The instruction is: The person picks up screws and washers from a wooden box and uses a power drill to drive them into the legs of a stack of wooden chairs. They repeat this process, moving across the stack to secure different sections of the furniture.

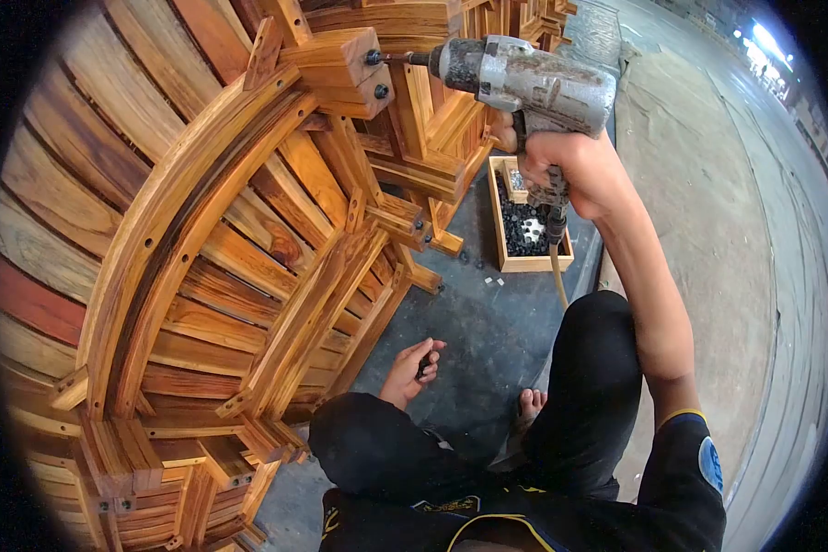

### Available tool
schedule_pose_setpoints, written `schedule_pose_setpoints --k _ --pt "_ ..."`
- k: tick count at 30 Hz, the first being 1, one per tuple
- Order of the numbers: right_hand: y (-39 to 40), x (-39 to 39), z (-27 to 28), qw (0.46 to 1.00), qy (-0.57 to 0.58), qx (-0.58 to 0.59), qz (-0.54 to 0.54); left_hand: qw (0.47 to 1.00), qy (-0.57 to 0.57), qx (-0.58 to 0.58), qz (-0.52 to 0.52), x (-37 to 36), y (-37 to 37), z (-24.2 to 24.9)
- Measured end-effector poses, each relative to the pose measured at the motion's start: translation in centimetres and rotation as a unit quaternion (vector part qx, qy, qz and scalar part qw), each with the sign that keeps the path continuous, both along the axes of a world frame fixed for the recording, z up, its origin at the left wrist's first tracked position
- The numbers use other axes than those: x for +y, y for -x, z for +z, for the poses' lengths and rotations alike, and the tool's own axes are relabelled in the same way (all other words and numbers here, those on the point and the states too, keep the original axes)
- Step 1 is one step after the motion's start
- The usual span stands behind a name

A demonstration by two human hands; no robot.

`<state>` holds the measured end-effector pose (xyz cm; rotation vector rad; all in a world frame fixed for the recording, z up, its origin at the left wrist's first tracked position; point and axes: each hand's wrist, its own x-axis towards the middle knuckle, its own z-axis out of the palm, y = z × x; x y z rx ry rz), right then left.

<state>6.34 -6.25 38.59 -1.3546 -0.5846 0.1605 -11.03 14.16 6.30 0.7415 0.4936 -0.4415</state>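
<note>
My right hand is closed round the grip of a worn grey air impact driver, its hose hanging down from the handle. The driver points left, and its bit meets a black bolt in the end of a wooden chair's square leg. A second black bolt sits beside it in the same leg. Lower down, near my knee, my left hand is curled round small black bolts, partly hidden by the fingers.
A wooden box with many black pieces and a smaller inner box stands on the dark floor mat. More slatted wooden furniture lies at lower left. A tan sheet covers the floor at right.
</note>
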Motion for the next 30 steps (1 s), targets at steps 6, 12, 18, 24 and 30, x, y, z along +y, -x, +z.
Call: schedule_pose_setpoints --k 6,12,18,24,30 --pt "0.0 0.1 0.1 1.000 0.012 -0.005 0.001 1.000 -0.010 0.007 0.006 -0.2 -0.2 -0.2" --pt "-0.5 0.0 -0.4 1.000 0.011 0.001 0.008 0.998 -0.003 0.042 0.044 -0.1 0.1 -0.9" --pt "-0.5 0.3 -0.5 1.000 0.001 -0.004 0.000 0.997 0.011 0.042 0.058 0.2 0.4 -1.1" --pt "-0.4 0.5 -0.6 1.000 -0.012 -0.018 0.013 0.999 -0.018 0.018 0.026 0.3 0.6 -1.2" --pt "-0.7 0.5 -0.8 0.999 0.024 -0.025 0.009 0.998 -0.051 0.032 0.016 -0.1 0.6 -0.9"
